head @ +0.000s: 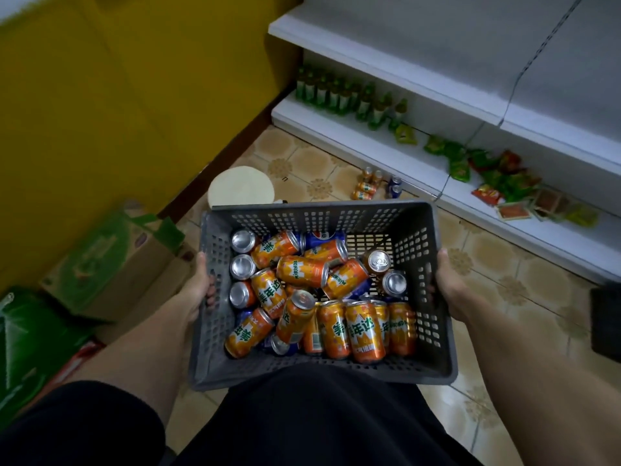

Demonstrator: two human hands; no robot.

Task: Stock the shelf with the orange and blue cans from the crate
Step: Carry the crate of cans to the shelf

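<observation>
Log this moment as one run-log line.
phase: carrying | left hand and right hand: grip grey crate sides | load: orange and blue cans | a few cans on floor by shelf

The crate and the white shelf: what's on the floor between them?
In the head view, a small cluster of orange and blue cans stands on the tiled floor between the grey crate and the bottom shelf.

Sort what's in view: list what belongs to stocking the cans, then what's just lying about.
For the job:
- grey crate, held by left hand and right hand
- orange cans and blue cans in it
- white shelf
- a few cans on the floor

Lying about:
- green bottles
- snack packets
- cardboard boxes
- round white stool
</observation>
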